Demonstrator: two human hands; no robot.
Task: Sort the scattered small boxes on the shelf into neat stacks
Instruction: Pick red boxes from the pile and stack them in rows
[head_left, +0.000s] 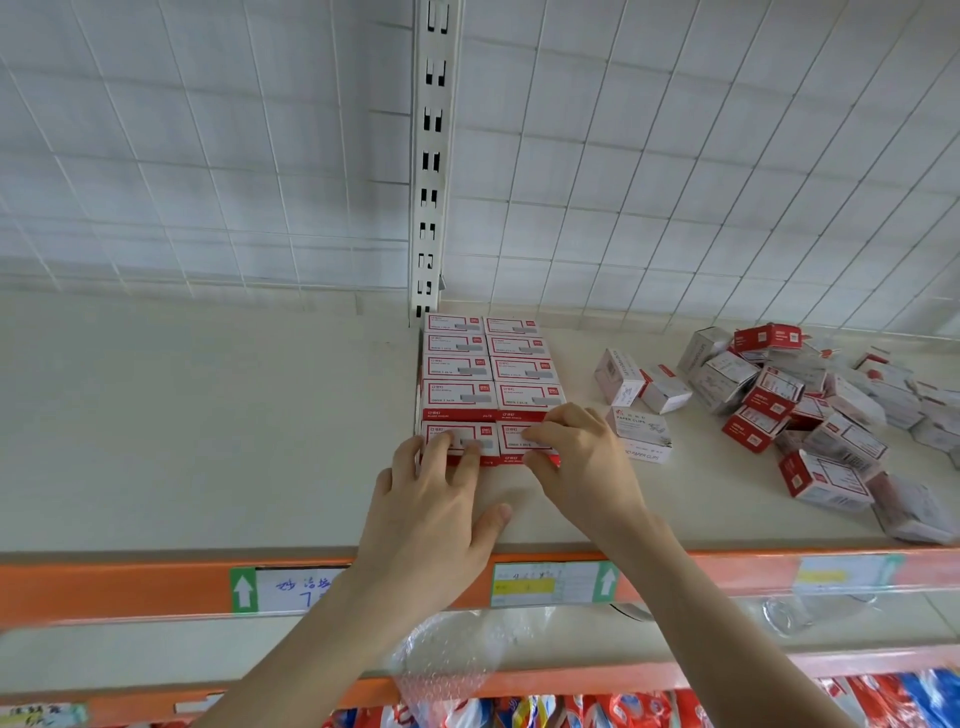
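Left hand (431, 499), right hand (582, 462) flat, unclenched on front boxes (488, 395) (bare shelf (208, 415) leftward).

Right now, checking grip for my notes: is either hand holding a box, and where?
Neither lifts one. Left hand and right hand press on the front boxes' tops.

"PAPER CLIPS" on a white box (640, 426); arrows on shelf-edge labels (550, 583)

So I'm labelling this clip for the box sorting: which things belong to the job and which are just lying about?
Job: left hand, right hand, neat block of red-and-white boxes, scattered pile of boxes, paper clips box.
Lying about: bubble wrap, shelf price labels.
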